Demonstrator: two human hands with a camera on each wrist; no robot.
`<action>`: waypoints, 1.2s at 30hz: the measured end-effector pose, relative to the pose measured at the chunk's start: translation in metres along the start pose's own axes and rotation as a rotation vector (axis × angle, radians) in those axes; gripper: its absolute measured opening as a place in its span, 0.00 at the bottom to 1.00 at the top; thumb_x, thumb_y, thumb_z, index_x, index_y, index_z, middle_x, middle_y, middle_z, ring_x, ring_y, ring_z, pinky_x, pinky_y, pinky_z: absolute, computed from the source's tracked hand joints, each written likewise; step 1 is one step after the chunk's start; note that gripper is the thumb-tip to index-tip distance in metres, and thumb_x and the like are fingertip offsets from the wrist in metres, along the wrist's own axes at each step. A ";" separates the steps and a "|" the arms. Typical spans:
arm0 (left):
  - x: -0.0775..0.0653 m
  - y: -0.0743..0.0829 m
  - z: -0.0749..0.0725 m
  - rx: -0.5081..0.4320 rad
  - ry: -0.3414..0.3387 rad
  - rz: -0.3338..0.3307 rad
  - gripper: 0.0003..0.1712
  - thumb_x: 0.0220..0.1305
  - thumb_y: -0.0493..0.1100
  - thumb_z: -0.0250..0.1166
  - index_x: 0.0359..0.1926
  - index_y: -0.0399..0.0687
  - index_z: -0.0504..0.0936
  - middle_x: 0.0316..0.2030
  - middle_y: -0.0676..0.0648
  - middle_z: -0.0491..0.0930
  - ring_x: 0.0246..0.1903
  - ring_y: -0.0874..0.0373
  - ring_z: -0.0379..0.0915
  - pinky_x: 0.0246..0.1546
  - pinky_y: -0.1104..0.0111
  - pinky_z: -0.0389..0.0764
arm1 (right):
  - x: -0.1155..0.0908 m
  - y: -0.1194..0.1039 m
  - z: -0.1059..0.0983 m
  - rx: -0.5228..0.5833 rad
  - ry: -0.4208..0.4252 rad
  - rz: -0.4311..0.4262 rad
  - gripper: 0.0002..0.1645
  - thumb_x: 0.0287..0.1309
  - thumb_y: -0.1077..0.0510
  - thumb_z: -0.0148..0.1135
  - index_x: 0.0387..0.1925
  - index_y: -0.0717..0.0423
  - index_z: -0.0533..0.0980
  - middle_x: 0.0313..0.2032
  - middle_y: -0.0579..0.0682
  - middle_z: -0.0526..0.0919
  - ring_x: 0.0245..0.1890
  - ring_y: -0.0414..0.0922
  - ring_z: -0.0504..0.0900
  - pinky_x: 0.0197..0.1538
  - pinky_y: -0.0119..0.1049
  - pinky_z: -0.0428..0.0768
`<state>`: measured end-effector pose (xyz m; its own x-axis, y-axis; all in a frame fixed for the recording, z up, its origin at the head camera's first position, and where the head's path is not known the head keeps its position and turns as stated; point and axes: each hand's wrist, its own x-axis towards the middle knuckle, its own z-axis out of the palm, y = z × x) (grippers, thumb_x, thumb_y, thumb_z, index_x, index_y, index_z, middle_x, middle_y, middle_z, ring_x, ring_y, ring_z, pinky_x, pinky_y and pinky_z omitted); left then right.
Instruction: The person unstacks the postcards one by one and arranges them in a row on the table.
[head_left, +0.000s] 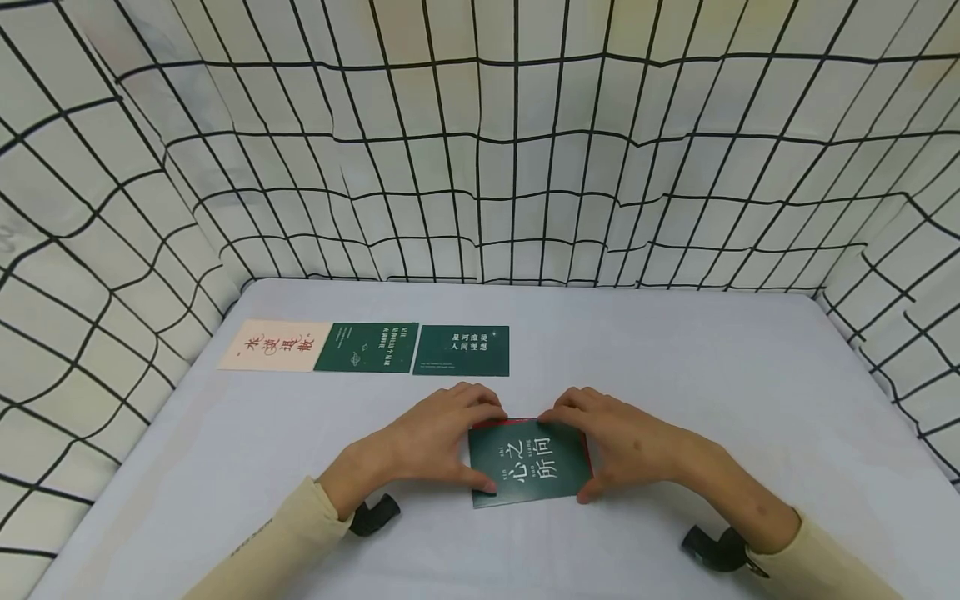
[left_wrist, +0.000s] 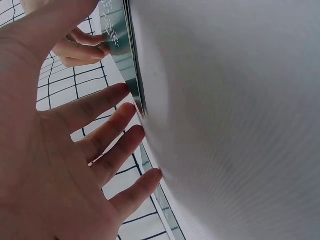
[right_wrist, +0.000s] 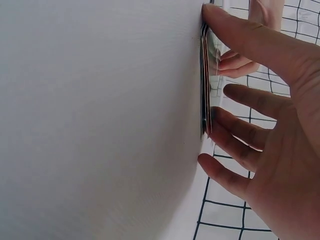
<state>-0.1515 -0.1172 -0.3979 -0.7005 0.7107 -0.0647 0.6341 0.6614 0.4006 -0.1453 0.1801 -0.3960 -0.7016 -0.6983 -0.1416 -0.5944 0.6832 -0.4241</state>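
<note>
A small stack of postcards point(head_left: 528, 462) lies on the white table in front of me, a dark green one with white characters on top. Red and other card edges peek out beneath it, slightly out of line. My left hand point(head_left: 438, 437) holds the stack's left side, thumb on the top card and fingertips at the far edge. At the right side, my right hand point(head_left: 618, 437) spans the stack, thumb at the near corner and fingers at the far edge. In the right wrist view the layered edges point(right_wrist: 205, 85) show between thumb and fingers.
Farther back on the left, a cream card point(head_left: 273, 345) with red characters, a green card point(head_left: 366, 347) and another green card point(head_left: 461, 350) lie in a row. A black grid net over white cloth point(head_left: 495, 167) encloses the table point(head_left: 712, 358) at the back and sides.
</note>
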 end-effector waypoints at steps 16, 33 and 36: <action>0.001 0.000 0.001 0.010 0.005 -0.008 0.45 0.50 0.72 0.77 0.64 0.56 0.80 0.61 0.57 0.75 0.62 0.61 0.69 0.67 0.59 0.76 | -0.003 -0.001 -0.006 0.089 -0.043 0.012 0.52 0.43 0.42 0.85 0.71 0.40 0.71 0.64 0.38 0.75 0.65 0.39 0.73 0.70 0.46 0.79; 0.006 0.004 -0.002 -0.026 0.003 -0.090 0.53 0.48 0.78 0.74 0.70 0.56 0.76 0.65 0.55 0.76 0.62 0.58 0.73 0.62 0.61 0.81 | -0.004 0.004 -0.014 0.156 0.034 -0.003 0.49 0.46 0.48 0.83 0.70 0.43 0.71 0.65 0.38 0.74 0.66 0.40 0.72 0.68 0.48 0.80; 0.008 0.006 -0.004 -0.033 0.007 -0.110 0.57 0.46 0.78 0.74 0.72 0.55 0.73 0.65 0.55 0.76 0.60 0.59 0.74 0.59 0.62 0.82 | -0.004 0.007 -0.015 0.166 0.061 0.010 0.48 0.46 0.48 0.83 0.69 0.43 0.71 0.66 0.39 0.74 0.68 0.42 0.71 0.67 0.49 0.81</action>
<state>-0.1542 -0.1084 -0.3923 -0.7674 0.6327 -0.1041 0.5421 0.7269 0.4215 -0.1524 0.1910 -0.3844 -0.7328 -0.6739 -0.0941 -0.5178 0.6420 -0.5654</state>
